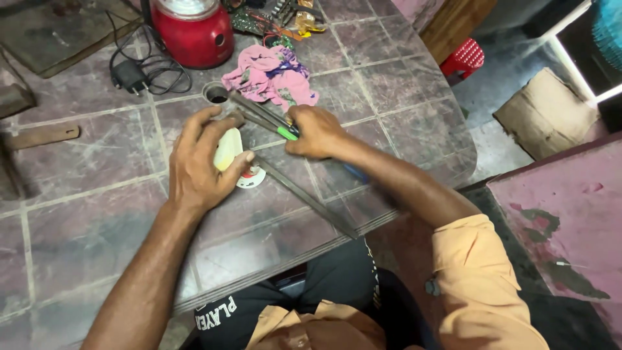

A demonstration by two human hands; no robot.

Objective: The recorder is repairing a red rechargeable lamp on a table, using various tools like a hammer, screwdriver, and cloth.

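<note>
The left hand (197, 162) is curled around a small pale-yellow plastic piece (228, 149), fingers and thumb closed on it, and holds it down on the tiled tabletop (97, 214). Just under the thumb, touching the piece on its near side, sits a small white round part (251, 177) with a spot of red on it.

The right hand (317, 131) is just to the right of the pale piece, closed on a pair of long metal tweezers (259, 115) and a green-handled tool (286, 133); their tips reach toward the top edge of the piece, near the left fingertips. Whether the tips touch it I cannot tell — the fingers hide the meeting point. A long flat metal strip (311, 198) runs from beside the piece away toward the table's near edge.

As a judgement, the work is mid-way: the piece is gripped and the tools are brought to it, yet the white part lies loose and nothing looks joined or closed up.

Beyond the piece lie a pink cloth (269, 78), a red lantern-like appliance (193, 32), a black charger with cord (139, 74) and a circuit board (256, 19).
</note>
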